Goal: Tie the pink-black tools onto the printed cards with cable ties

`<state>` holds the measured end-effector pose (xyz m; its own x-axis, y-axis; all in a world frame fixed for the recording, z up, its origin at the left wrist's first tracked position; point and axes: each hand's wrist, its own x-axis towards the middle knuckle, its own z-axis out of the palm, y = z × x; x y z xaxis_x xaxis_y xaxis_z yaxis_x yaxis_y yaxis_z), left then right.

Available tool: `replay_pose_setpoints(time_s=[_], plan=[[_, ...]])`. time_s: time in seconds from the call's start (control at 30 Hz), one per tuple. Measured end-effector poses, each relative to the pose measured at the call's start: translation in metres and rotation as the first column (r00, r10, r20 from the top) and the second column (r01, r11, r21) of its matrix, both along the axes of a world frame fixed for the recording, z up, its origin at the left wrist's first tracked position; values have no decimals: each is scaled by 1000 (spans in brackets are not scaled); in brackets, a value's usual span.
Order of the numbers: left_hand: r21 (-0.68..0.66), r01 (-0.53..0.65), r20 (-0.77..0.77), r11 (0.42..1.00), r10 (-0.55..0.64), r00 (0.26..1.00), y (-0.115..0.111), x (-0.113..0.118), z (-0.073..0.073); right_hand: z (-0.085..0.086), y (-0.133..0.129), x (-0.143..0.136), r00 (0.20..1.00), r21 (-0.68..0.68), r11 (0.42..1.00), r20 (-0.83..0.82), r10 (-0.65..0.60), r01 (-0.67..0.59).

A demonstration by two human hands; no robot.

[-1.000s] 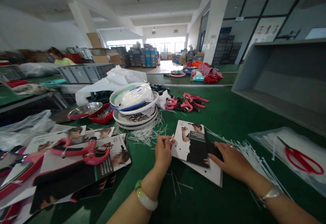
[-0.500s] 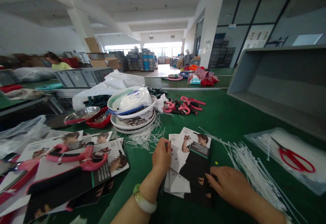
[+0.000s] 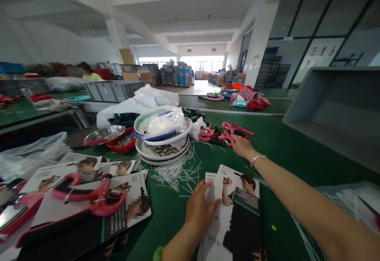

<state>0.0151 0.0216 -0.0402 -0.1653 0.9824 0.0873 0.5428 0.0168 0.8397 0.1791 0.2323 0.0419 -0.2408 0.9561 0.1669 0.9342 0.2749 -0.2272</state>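
My left hand [image 3: 200,209] rests at the left edge of a stack of printed cards [image 3: 246,221], thumb and fingers apart, the thumb lying over the upper card. My right hand [image 3: 242,147] is stretched out to a pile of pink and black hand grip strengtheners [image 3: 216,134], its fingers closed on the nearest one; the fingertips are partly hidden. At the left, another pink and black hand grip strengthener [image 3: 101,195] is tied on a printed card [image 3: 138,209], on top of similar cards.
White zip ties [image 3: 175,174] are scattered by stacked white trays [image 3: 163,158] holding metal parts. A red tray [image 3: 121,146] and metal dish [image 3: 105,133] stand left of them. A grey crate [image 3: 332,106] is at the right, above a clear bag [image 3: 350,201]. A person [image 3: 92,76] is in the left background.
My right hand has left the card stack and moved forward to the strengthener pile. My left hand stays by the cards, its thumb now spread. The view has shifted slightly.
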Motion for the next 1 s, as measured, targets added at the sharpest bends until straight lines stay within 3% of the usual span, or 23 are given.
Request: replay_pose_setpoints(time_s=[0.1, 0.23, 0.43, 0.57, 0.73, 0.87, 1.0], plan=[[33, 43, 100, 999, -46, 994, 4, -3, -8, -8, 47, -32, 1000, 12, 1000, 10, 10, -10], [94, 57, 169, 994, -73, 983, 6, -4, -18, -17, 88, -59, 1000, -35, 999, -5, -29, 29], [49, 18, 229, 999, -28, 973, 9, -7, -16, -11, 108, -45, 997, -187, 982, -66, -39, 26], [-33, 26, 248, 999, -17, 969, 11, -12, -7, -9, 81, -13, 984, -336, 941, -175, -31, -30], [-37, 82, 226, 996, -71, 971, 12, -13, -4, -13, 27, 28, 904, -467, 884, -372, -212, 15], [-31, 78, 181, 996, -71, 981, 12, -12, -6, 7, -7, 64, 760, -425, 903, -567, -316, 59], [-19, 80, 134, 997, -77, 988, 10, -12, -2, 26, -63, 80, 643, -314, 949, -718, -266, 42]])
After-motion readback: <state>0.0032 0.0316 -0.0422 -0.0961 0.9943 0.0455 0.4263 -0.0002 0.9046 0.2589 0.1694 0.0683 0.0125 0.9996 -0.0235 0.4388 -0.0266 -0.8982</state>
